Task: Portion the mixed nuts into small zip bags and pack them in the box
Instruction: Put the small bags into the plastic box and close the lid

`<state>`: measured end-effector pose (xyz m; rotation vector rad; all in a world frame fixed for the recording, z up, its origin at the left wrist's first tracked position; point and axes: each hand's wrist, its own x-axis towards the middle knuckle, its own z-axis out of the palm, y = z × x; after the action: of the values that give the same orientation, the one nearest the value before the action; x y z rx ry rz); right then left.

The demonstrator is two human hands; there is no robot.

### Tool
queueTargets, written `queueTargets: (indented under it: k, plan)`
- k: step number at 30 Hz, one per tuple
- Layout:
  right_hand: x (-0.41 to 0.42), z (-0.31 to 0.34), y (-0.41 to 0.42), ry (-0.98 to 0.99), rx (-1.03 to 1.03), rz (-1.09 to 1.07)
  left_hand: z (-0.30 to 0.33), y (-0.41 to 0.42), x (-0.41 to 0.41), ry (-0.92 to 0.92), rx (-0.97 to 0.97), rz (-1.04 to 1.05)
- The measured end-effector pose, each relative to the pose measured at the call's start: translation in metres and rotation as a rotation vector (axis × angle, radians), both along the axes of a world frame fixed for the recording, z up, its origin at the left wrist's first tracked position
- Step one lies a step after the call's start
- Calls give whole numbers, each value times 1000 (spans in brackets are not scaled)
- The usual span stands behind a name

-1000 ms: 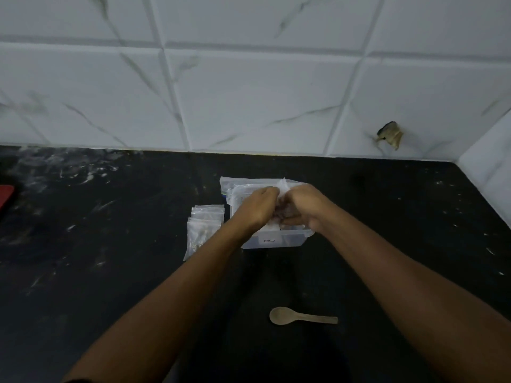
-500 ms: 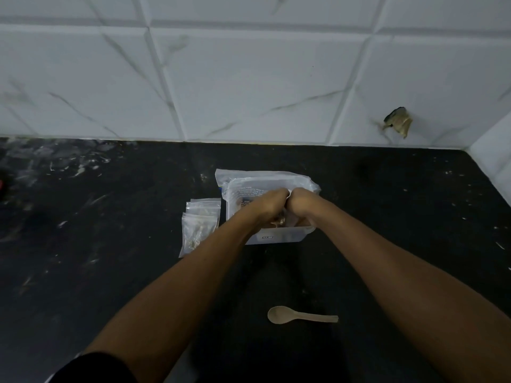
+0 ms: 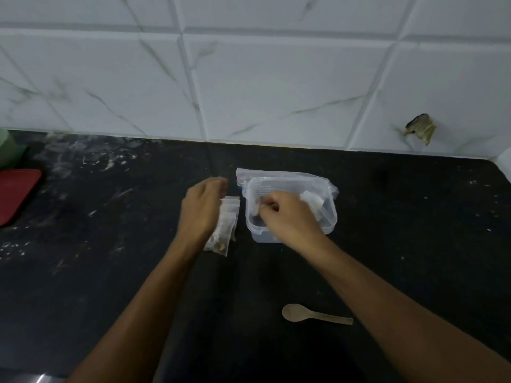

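Note:
A clear plastic box (image 3: 332,217) stands on the black counter (image 3: 110,272), in front of a large clear zip bag (image 3: 276,174). My right hand (image 3: 289,219) reaches down into the box, and its curled fingers pinch a small zip bag of nuts (image 3: 259,208). Another small bag (image 3: 312,202) leans against the box's right wall. Left of the box lies a stack of small zip bags (image 3: 225,230), some with nuts in them. My left hand (image 3: 200,208) hovers over that stack with relaxed fingers and holds nothing.
A wooden spoon (image 3: 315,317) lies on the counter in front of the box. At the far left edge are a red flat object (image 3: 16,192) and a green one (image 3: 8,150). The white tiled wall (image 3: 276,92) runs along the back.
Both hands were together over the box. My left hand has moved left to the stack of small bags, while my right hand stays in the box with the small bag.

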<state>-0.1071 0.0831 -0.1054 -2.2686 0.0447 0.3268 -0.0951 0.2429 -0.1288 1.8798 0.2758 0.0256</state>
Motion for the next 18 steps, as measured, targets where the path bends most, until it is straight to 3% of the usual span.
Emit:
queueTargets:
  k: [3,6,11,18]
  plan:
    - [-15,-24,36,376,308,6,-13,28,-13,186,33,41]
    - [-17,-56,60,568,408,-87,-28,34,-22,325,69,4]
    - [-13,-85,76,573,451,-227,-49,28,-37,436,-118,-14]
    - [-10,-94,83,574,480,-266,-65,23,-43,383,-134,73]
